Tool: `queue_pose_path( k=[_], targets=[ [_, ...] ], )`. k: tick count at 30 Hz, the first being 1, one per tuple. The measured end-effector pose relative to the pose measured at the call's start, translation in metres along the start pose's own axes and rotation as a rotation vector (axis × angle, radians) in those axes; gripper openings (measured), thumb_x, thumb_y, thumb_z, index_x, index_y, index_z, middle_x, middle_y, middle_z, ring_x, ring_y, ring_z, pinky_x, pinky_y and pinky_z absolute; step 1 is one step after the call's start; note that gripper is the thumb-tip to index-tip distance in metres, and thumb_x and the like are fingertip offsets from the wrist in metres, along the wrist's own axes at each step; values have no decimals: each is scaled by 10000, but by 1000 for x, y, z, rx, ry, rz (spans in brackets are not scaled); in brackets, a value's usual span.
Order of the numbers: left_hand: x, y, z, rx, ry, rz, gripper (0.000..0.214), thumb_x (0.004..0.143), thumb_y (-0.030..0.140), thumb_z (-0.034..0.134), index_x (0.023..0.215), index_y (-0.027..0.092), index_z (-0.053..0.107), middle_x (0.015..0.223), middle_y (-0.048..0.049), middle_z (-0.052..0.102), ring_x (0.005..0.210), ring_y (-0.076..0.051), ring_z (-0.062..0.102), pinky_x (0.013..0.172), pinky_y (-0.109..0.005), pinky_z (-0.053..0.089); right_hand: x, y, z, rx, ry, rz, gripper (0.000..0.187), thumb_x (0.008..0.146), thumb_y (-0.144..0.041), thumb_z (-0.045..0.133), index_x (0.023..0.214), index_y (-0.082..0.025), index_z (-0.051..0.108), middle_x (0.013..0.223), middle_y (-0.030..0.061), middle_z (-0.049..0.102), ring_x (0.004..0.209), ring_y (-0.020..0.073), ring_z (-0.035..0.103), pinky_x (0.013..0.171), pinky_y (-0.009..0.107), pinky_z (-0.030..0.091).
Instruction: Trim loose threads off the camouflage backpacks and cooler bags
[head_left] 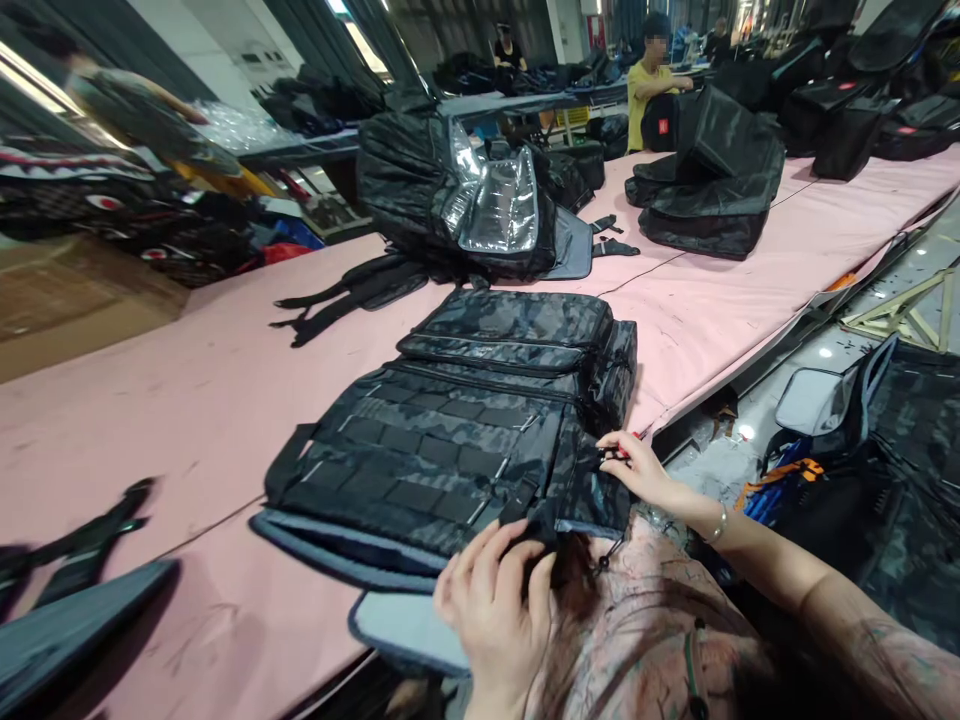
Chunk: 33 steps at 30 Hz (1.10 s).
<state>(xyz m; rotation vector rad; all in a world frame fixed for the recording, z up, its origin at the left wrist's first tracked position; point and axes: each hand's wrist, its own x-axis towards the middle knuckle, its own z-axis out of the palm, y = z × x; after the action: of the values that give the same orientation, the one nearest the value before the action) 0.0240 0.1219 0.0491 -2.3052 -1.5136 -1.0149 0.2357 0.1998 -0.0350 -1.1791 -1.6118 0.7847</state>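
A dark camouflage backpack lies flat on the pink-covered table, its webbing rows facing up. The opening at its near left edge gapes, showing a grey-blue lining. My left hand curls its fingers over the near edge of the backpack, gripping black fabric there. Beside the side pocket, my right hand is closed in a pinch. A small red-and-black tool shows between its fingers, mostly hidden. A pale grey flap sticks out under the bag near my left wrist.
Behind the backpack stands an open bag with silver lining. More black bags sit farther along the pink table. A cardboard box is at left, and bags lie below the right edge. Several people work in the background.
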Motion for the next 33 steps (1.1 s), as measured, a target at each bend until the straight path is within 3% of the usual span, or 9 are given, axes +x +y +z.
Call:
queue_pose_path(
  k=[2,6,12,15,18,21,25,30,33],
  targets=[
    [-11,-7,0,105,23,-65,270,734,322,618,970,192,616,1155,-132,552,1144,-311,433,947,-484,305,2,10,-1,-54,65,6,354,756,-301,633,1086,-209,544,987,44,597,826,148,568,665,250,465],
    [-30,-20,3,183,-4,-135,427,729,305,628,1143,230,558,1378,-147,352,1266,-355,302,980,-523,298,-3,16,12,-190,72,-145,118,823,-258,547,868,-191,632,769,34,629,701,139,570,671,265,443],
    [-17,-26,-26,145,73,-130,144,747,227,574,883,221,623,1138,-111,548,1231,-348,366,972,-553,302,-25,-3,39,-316,37,-386,206,856,-202,432,784,-166,622,604,19,567,540,111,488,518,231,336],
    [9,-32,-36,14,145,-134,136,760,222,568,891,219,606,1016,-79,590,1046,-256,536,913,-427,405,-36,-6,48,-329,31,-449,196,863,-200,432,800,-160,614,593,12,551,522,104,467,507,227,326],
    [39,-40,-26,-50,-45,-233,271,806,306,520,1061,228,567,951,-48,601,779,-155,594,726,-280,475,-45,-3,56,-308,12,-470,162,861,-210,461,838,-163,614,603,13,556,537,105,479,510,223,336],
    [64,-44,-7,-14,-327,-271,215,811,357,489,944,243,614,906,-27,597,720,-142,577,576,-235,435,-51,1,59,-292,-4,-452,145,858,-221,481,862,-172,617,622,19,569,562,113,502,519,227,353],
    [79,-35,-9,-177,-310,-262,194,811,345,470,716,205,565,743,-10,583,673,-137,545,578,-232,406,-58,5,56,-248,-10,-381,147,859,-241,501,899,-173,625,660,33,592,572,115,523,538,229,383],
    [51,-23,-48,-620,-258,-159,354,848,376,391,575,200,530,623,-20,554,634,-153,533,607,-261,419,-65,14,51,-170,5,-249,213,854,-322,529,981,-170,606,630,15,607,561,115,552,550,222,407],
    [6,-24,-61,-575,-116,-339,457,852,442,315,548,207,564,621,-42,568,610,-179,531,560,-291,416,-67,20,51,-170,14,-185,256,851,-371,523,987,-171,608,595,6,593,554,118,555,545,220,406]
  ],
)
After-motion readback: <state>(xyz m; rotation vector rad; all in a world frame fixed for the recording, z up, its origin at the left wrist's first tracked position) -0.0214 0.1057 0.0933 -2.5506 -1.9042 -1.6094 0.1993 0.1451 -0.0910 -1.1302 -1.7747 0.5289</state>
